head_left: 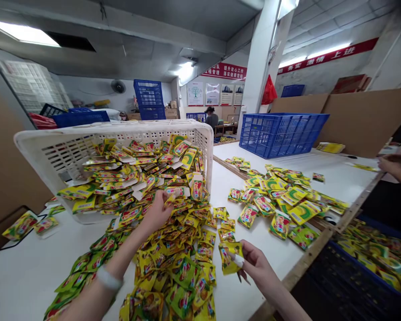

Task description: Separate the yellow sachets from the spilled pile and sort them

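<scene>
"Well, could anything go wrong there?"

"The right hand (256,264) has a yellow packet (227,258) pinched by one edge over the table (13,283), so a slack pinch might drop it."

"And the left hand (157,214)?"

"Half curled at a small box (179,192) by the mouth of the white basket (207,140). Whether it grips, I can't tell."

"The basket looks tipped toward the person."

"Yes, with boxes (112,176) heaped to its mouth. Tugging one from low down could send others sliding onto the loose packets (185,272)."
</scene>
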Motion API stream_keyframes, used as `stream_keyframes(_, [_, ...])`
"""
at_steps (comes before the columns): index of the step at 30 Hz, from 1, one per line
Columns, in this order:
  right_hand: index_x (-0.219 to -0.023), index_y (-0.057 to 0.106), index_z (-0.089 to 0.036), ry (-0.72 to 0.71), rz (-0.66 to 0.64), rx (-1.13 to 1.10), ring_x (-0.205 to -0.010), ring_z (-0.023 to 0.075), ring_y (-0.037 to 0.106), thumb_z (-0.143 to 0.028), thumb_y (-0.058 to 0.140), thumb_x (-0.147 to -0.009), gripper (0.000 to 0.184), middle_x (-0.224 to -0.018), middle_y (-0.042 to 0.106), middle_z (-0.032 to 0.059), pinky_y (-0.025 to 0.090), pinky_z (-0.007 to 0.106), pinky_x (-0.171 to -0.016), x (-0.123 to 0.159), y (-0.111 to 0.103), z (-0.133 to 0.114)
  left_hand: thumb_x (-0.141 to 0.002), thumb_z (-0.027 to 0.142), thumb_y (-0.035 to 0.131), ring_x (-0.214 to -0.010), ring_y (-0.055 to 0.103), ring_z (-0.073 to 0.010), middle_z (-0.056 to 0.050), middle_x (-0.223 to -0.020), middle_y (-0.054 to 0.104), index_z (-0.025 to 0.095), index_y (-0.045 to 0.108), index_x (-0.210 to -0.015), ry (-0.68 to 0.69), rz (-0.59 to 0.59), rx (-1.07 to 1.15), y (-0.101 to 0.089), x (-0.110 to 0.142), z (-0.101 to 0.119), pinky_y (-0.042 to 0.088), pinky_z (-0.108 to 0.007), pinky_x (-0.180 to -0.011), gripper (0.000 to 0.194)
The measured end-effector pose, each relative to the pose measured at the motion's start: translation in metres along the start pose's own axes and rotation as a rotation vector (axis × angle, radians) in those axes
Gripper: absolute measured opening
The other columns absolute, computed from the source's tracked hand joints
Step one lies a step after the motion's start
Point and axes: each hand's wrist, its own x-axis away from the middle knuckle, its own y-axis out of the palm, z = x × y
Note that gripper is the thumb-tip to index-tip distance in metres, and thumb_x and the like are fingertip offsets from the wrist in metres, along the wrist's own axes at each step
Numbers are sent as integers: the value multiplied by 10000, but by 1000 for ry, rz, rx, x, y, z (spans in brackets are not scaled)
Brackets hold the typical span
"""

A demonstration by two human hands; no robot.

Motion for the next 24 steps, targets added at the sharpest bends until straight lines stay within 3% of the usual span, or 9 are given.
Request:
stream_keyframes(3, [-761,531,-157,-39,-31,-88,-382,45,428,-388,689,-676,293,-620,529,-37,392,179,-349,2,16,-15,-725,309,561,-791,579,-200,-53,-881,629,164,531,-982,-140,-217,141,17,58,-3,455,-309,-734,296])
stream_keyframes(5, [-801,536,-168,-78,-52,-135,-406,63,453,-372,690,-678,284,-646,535,-31,433,205,-372,1,30,-24,-689,300,594,-728,571,-170,-22,-771,626,154,579,-870,-299,-418,384,34,91,-2,445,-272,-705,234])
stream_keyframes(7, [-829,543,-181,-109,-61,-141,-448,77,462,-351,681,-691,259,-657,523,-30,436,206,-387,0,44,-32,-657,304,618,-664,540,-139,1,-712,602,160,584,-826,-407,-507,585,50,115,1,428,-245,-657,225])
stream_keyframes(10, [-826,560,-193,-203,-79,-8,-590,106,489,-307,651,-724,178,-735,514,-9,447,211,-488,-3,58,-40,-571,255,664,-605,491,-118,21,-665,562,163,572,-796,-376,-494,596,66,129,5,406,-228,-600,260])
stream_keyframes(14, [-798,596,-189,-351,-230,415,-780,149,501,-186,556,-783,43,-845,530,32,442,259,-698,-1,58,-51,-527,205,687,-636,494,-127,29,-666,554,158,550,-808,-267,-426,448,73,128,4,414,-238,-630,317])
stream_keyframes(17, [-868,610,-202,-399,-342,674,-820,147,513,-67,482,-774,208,-890,535,39,427,254,-739,4,54,-63,-545,235,692,-735,549,-167,-3,-787,619,152,552,-907,-223,-446,407,77,127,-3,442,-277,-709,396])
stream_keyframes(21, [-853,617,-204,-437,-545,873,-814,135,533,33,412,-694,352,-917,549,34,424,221,-712,11,53,-79,-497,282,765,-813,578,-221,-3,-803,636,195,570,-873,-277,-440,303,78,127,-17,460,-344,-795,432])
stream_keyframes(24, [-955,572,-228,-368,-492,797,-844,129,539,50,425,-634,449,-949,559,19,428,216,-737,12,48,-82,-557,353,768,-903,569,-234,-23,-900,631,213,589,-905,-270,-434,249,73,127,-18,444,-393,-877,415])
